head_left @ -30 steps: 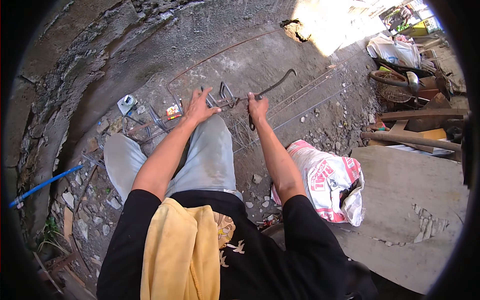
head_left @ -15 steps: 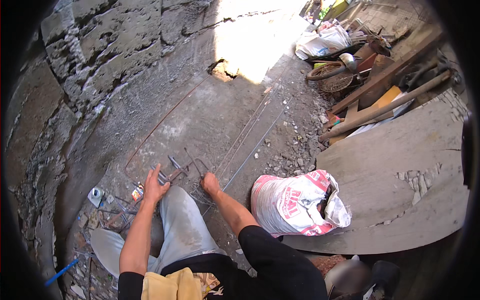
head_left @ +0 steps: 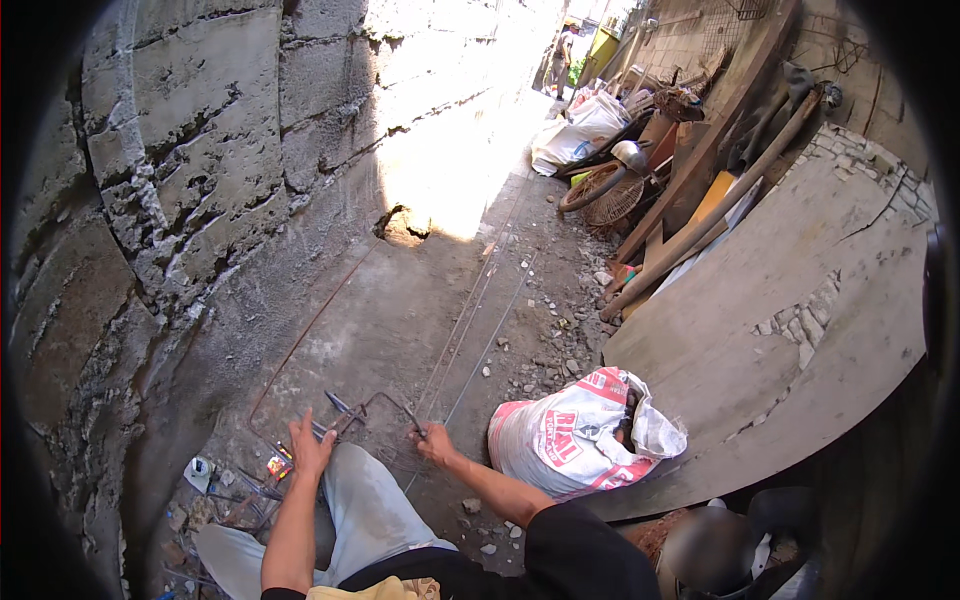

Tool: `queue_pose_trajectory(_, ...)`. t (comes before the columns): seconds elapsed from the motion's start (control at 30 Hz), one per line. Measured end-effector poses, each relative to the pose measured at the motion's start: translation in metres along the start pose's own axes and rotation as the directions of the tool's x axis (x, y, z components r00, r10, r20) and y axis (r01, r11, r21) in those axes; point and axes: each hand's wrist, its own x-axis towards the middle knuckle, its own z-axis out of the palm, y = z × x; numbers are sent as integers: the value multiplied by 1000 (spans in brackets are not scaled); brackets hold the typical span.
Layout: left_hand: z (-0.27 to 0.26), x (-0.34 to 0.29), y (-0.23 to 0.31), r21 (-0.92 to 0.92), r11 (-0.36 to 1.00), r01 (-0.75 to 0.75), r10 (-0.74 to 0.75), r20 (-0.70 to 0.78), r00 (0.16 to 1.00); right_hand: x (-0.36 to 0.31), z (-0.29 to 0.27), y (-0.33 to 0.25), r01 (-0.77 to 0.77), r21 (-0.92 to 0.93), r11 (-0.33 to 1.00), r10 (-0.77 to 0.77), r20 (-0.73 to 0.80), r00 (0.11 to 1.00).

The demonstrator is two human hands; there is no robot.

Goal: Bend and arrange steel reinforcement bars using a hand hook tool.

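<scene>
A thin bent metal rod (head_left: 380, 397) spans the space between my hands, just beyond my raised knee. My right hand (head_left: 435, 443) is closed round its right end. At its left end, the rod meets short metal bars (head_left: 343, 408) close to the ground. My left hand (head_left: 311, 447) is beside the knee, with some of these bars between its thumb and fingers. The fingers partly hide how the bars and rod meet. Left of that hand, a long thin rusty rod (head_left: 305, 347) lies bent on the concrete ground.
A white and red sack (head_left: 545, 440) stands at my right, by a large curved grey sheet (head_left: 740, 330). Straight thin rods (head_left: 487, 350) run along the ground. Beams (head_left: 715, 205), a wheel (head_left: 597, 187) and scrap line the right. A rough block wall (head_left: 200, 110) rises left. A person (head_left: 564, 60) stands far off.
The view has tilted up, showing more of the wall and passage. My right hand has moved slightly away from my left, still on the bent rod. My left hand stays by the bars.
</scene>
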Motion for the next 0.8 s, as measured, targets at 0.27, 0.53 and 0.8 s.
queue_pose_trajectory(0.27, -5, -42, 18, 30, 988, -152, 155, -194, 969, -15, -17, -24, -99, 272, 957, 159, -207, 965)
queue_pose_trajectory(0.53, 4, -73, 33, -222, 961, -166, 174, 19, 984, -27, -27, -30, -26, 261, 965, 63, -134, 989)
queue_pose_trajectory(0.8, 76, -68, 79, -289, 955, 71, 94, 519, 849, -55, -21, -37, -3, 273, 962, 9, -20, 1000)
